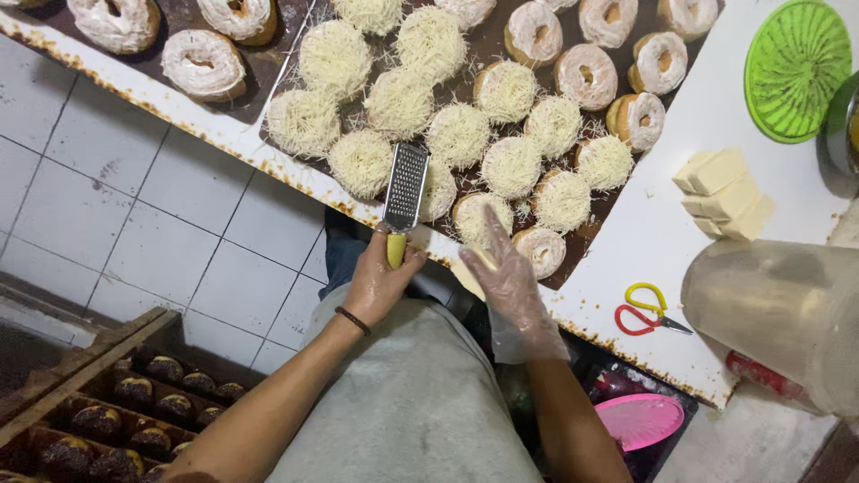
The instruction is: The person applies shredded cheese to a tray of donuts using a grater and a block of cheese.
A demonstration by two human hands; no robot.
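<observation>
1. My left hand (376,284) was closed in a firm grip around the yellow handle (395,250) of the grater (405,186), whose metal blade pointed away from me over the near edge of the tray (465,89).
2. My right hand (507,268), in a thin clear glove, kept its fingers extended and loosely together, pressing a pale block of cheese (472,268) from above; only the near end of the block showed beneath the palm.
3. The grater appeared stiff and light. Judged best held low on the handle, as done, clear of the perforated face.
4. The cheese appeared soft and slightly greasy, likely to crumble or slip under a hard pinch. A flat, wide grip along its long sides seemed suitable.
5. Just beyond both hands, the dark tray carried doughnuts: the near rows (456,134) were heaped with fine cheese shreds, and the far rows (586,76) showed white icing only.
6. A second tray (179,18) of iced doughnuts lay to the left.
7. On the white bench (653,241) to the right lay stacked cheese blocks (725,192), yellow-and-red scissors (649,309), a green lid (796,67) and a clear plastic container (787,313).
8. Chocolate-topped doughnuts (134,420) filled a wooden rack at lower left.
</observation>
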